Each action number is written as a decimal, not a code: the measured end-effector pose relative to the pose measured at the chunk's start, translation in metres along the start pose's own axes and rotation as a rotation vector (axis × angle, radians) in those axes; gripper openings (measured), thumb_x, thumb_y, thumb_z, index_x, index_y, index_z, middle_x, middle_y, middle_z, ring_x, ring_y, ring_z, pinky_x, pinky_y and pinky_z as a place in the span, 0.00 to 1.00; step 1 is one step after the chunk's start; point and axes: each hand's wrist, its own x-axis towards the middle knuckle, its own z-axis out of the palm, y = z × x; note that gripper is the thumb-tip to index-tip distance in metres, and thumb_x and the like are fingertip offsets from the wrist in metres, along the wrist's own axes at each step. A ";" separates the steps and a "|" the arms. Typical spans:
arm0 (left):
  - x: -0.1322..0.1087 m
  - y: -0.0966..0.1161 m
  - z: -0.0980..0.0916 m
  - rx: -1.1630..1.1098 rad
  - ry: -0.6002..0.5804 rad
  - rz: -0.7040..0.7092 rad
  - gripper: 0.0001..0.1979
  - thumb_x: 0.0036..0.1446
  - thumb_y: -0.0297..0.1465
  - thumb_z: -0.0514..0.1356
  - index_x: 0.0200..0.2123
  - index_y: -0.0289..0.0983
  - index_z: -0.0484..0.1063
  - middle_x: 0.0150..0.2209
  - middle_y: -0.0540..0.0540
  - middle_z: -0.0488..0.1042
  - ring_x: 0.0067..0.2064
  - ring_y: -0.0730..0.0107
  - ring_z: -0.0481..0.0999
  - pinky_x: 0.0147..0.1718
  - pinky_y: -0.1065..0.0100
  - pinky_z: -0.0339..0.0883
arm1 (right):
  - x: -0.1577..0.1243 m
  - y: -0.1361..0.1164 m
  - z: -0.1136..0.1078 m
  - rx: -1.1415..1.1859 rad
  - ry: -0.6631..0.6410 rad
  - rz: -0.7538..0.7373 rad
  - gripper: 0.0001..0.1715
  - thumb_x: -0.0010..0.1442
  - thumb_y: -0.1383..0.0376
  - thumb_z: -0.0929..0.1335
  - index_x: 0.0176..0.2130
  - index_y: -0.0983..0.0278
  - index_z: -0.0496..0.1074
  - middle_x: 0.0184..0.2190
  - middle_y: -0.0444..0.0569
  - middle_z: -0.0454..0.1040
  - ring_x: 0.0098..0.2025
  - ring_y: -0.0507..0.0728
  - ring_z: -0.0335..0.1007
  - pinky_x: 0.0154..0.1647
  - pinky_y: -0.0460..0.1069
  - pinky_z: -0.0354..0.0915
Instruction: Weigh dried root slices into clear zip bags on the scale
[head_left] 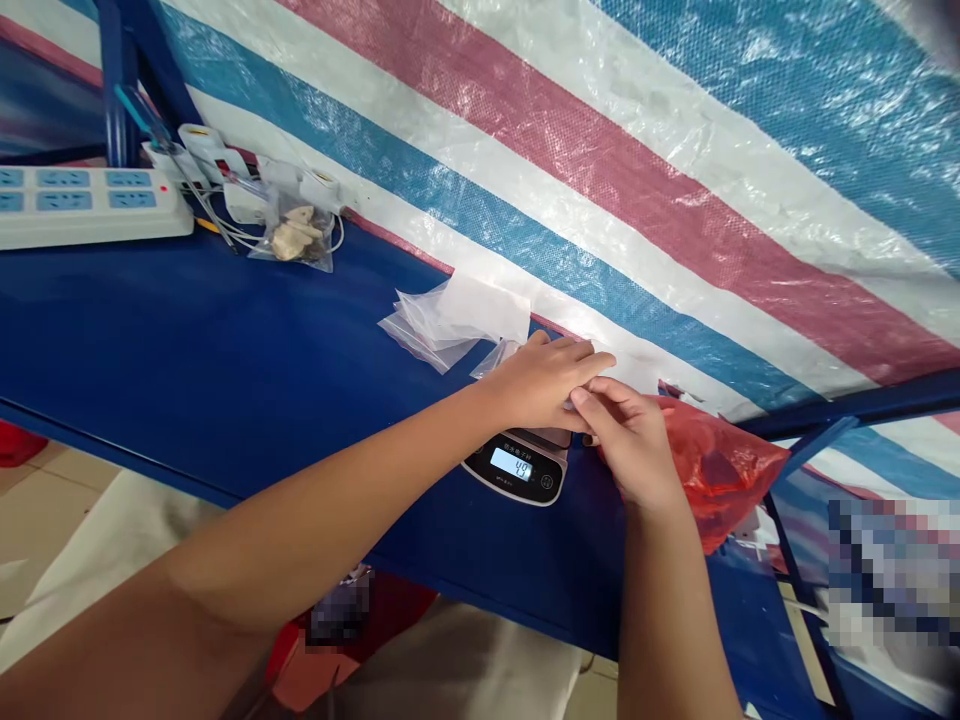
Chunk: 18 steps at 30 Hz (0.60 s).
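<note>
Both my hands meet over a small digital kitchen scale [519, 468] on a blue table [225, 370]. My left hand [541, 380] reaches over the scale's platform with fingers curled together. My right hand [630, 440] touches it from the right, fingers pinched; what they hold is hidden. The scale's lit display shows digits. A red plastic bag [724, 465] lies just right of my right hand. Clear small plastic bags [450, 320] lie behind my left hand.
A white power strip [82, 205] sits at the far left with plugs and cables [232, 190] beside it. A clear bag of beige pieces [296, 235] lies near them. A striped red, white and blue tarp [675, 150] hangs behind the table.
</note>
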 end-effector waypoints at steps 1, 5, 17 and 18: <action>-0.001 -0.001 -0.005 -0.061 0.011 -0.001 0.31 0.59 0.41 0.67 0.61 0.37 0.65 0.52 0.37 0.77 0.55 0.48 0.75 0.51 0.52 0.60 | 0.002 -0.005 0.002 -0.003 -0.009 0.006 0.12 0.59 0.54 0.77 0.37 0.59 0.80 0.34 0.45 0.81 0.39 0.57 0.79 0.42 0.50 0.75; -0.012 -0.019 -0.038 -0.400 0.133 -0.005 0.50 0.50 0.45 0.74 0.71 0.44 0.54 0.59 0.37 0.73 0.60 0.49 0.73 0.57 0.51 0.62 | 0.010 -0.046 0.004 -0.146 -0.005 -0.117 0.10 0.64 0.55 0.74 0.37 0.59 0.79 0.36 0.45 0.82 0.39 0.57 0.79 0.45 0.52 0.73; -0.052 -0.061 -0.050 -1.175 0.341 -0.587 0.23 0.61 0.52 0.62 0.42 0.37 0.70 0.37 0.43 0.77 0.32 0.68 0.77 0.29 0.66 0.69 | 0.015 -0.151 -0.009 -0.514 -0.154 -0.100 0.16 0.66 0.50 0.72 0.34 0.58 0.76 0.32 0.47 0.77 0.35 0.56 0.70 0.35 0.50 0.65; -0.050 -0.055 -0.050 -1.261 0.281 -0.590 0.26 0.60 0.55 0.62 0.43 0.37 0.71 0.39 0.42 0.78 0.33 0.67 0.78 0.30 0.65 0.71 | 0.014 -0.151 -0.010 -0.477 -0.149 -0.084 0.16 0.65 0.50 0.72 0.35 0.59 0.76 0.35 0.47 0.79 0.35 0.56 0.70 0.36 0.50 0.66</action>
